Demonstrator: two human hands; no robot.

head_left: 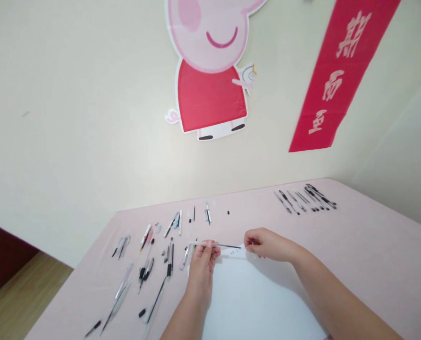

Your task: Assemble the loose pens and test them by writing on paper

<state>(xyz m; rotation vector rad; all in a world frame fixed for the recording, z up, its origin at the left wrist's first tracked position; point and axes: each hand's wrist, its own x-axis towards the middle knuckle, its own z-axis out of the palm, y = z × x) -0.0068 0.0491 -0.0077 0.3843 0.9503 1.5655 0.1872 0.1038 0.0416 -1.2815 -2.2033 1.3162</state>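
Note:
My left hand [204,259] is closed in a pinch on a thin pen refill [226,245], which lies almost level above the paper. The refill is pale at its left end and black toward the right. Just beyond its dark tip is my right hand [258,243], with thumb and fingers pressed together. Whether something small sits between those fingers I cannot make out. Beneath both hands a white sheet [260,297] covers the near table, with tiny grey marks or bits at its top. Close to my left hand lies a clear pen part [184,258].
Disassembled pens, refills and caps [147,269] are scattered over the left of the pink table [366,264]. A row of black and clear pens [306,198] lies at the back right. One small black cap [228,212] rests near the back edge, before the wall [90,118].

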